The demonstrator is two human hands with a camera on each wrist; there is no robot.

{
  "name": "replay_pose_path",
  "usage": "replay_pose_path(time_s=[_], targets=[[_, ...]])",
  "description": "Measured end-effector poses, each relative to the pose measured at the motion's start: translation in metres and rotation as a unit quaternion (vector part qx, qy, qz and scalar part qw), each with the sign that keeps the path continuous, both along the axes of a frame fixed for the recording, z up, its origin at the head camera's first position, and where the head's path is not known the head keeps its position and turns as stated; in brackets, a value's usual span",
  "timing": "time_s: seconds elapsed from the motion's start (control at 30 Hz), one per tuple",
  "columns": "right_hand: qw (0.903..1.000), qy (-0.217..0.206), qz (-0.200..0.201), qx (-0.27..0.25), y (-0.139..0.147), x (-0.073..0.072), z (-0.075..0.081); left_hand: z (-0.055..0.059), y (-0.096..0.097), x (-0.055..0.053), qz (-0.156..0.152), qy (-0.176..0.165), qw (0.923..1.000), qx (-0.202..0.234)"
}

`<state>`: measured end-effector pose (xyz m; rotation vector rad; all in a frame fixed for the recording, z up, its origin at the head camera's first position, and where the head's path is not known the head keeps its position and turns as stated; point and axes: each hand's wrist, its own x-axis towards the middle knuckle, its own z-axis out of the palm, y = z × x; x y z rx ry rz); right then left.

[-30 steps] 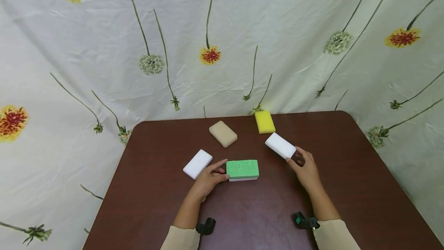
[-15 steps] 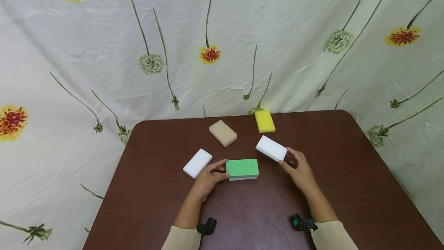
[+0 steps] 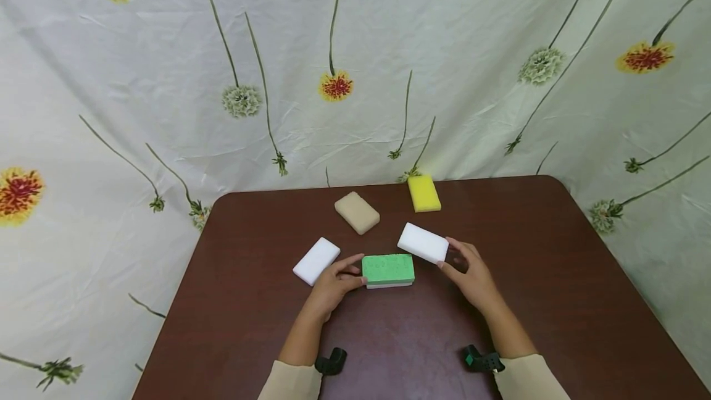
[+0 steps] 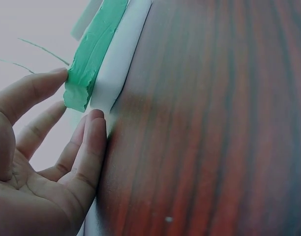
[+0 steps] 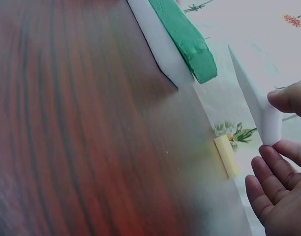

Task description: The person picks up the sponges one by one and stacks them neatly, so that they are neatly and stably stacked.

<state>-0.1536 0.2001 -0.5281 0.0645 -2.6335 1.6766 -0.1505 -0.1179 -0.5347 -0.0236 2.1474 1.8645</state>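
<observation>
In the head view a green sponge [image 3: 387,269] lies flat on a white sponge [image 3: 389,286], mid-table. My left hand [image 3: 332,286] holds the left end of the green sponge, index finger at its far corner and thumb at its near one. In the left wrist view, other fingertips [image 4: 95,118] sit right at the end of the white sponge. My right hand [image 3: 472,273] pinches a second white sponge [image 3: 422,242] by its right end between thumb and fingers. The right wrist view shows this sponge tilted and above the table, just beyond the stack.
Another white sponge [image 3: 316,261] lies left of the stack, close to my left hand. Farther back are a beige sponge [image 3: 357,212] and a yellow sponge [image 3: 424,194] near the far edge of the brown table [image 3: 255,215]. A flowered cloth [image 3: 366,23] hangs behind.
My right hand has carried the white sponge left and slightly nearer, toward the green sponge, turning it a little flatter across. My left hand and the stack have stayed put.
</observation>
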Motion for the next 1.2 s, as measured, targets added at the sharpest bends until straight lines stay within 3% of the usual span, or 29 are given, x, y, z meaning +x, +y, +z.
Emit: replay_pose_path(time_s=[1.2], targets=[[0.9906, 0.055, 0.120, 0.036, -0.033, 0.003, -0.002, 0.001, 0.005, 0.002, 0.006, 0.008, 0.9999, -0.012]])
